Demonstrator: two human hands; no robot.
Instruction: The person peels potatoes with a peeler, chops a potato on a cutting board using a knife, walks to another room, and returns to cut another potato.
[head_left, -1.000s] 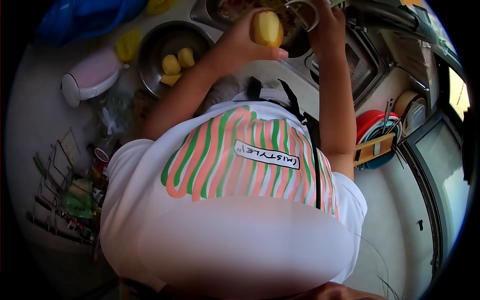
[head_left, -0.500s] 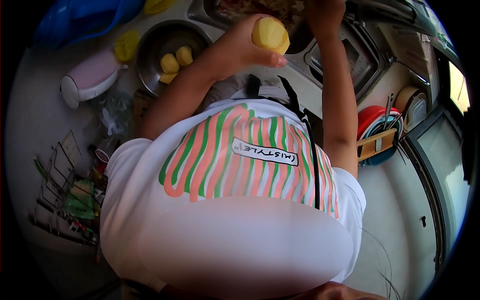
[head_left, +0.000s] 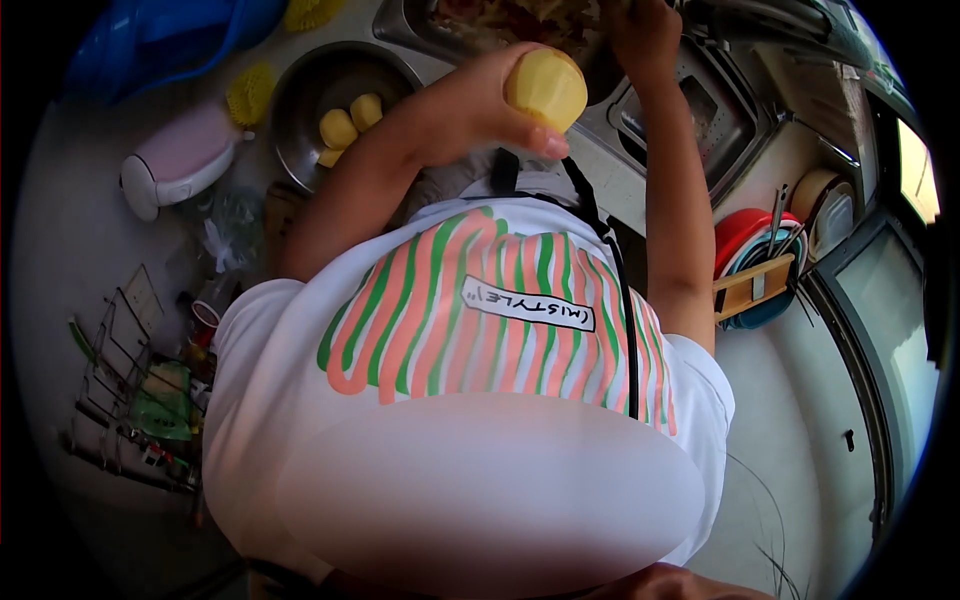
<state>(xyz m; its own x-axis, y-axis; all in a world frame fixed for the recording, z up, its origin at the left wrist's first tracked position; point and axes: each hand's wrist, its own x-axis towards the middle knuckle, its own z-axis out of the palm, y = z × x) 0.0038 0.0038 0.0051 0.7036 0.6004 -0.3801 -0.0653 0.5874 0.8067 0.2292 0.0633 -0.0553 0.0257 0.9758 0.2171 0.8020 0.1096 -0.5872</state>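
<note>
by the sink (head_left: 395, 32), left hand (head_left: 485, 100) lower, gripping potato (head_left: 547, 90)

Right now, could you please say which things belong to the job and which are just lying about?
Job, likely:
- peeled potato in left hand
- metal bowl of yellow pieces
- sink with scraps

Lying about, seemingly:
- pink-and-white container
- blue tub
- red bowl

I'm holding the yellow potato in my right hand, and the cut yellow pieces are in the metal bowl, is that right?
Not quite: the head view shows the potato in your left hand. The yellow pieces are in the metal bowl, as you said.
</note>
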